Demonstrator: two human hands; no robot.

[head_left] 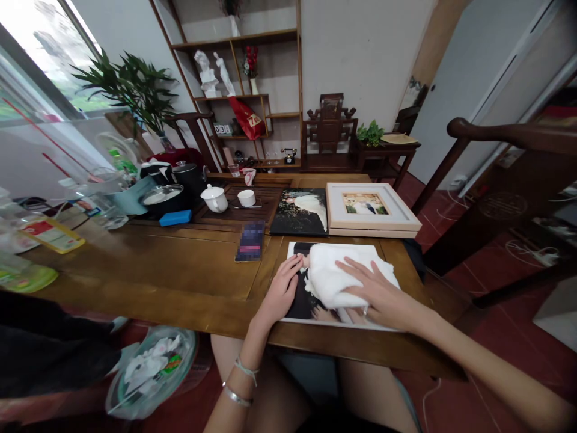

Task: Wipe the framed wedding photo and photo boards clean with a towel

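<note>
Head: cloth (327, 279) beneath right fingers (354, 269)

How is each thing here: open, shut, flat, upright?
Fluffy white cloth: bunched under bare right hand
Rectangular dark photo print: flat, partly covered
Bare left hand: resting on print
Round white pot: lid on
Small round white cup: upright
Tall black pot: lid on
Pale wooden picture frame: flat, face up
Round greenish bin: open

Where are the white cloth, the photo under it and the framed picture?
White cloth (325, 275), head view: its left part.
Photo (300, 302), head view: dark left part.
Framed picture (366, 204), head view: printed middle.
</note>
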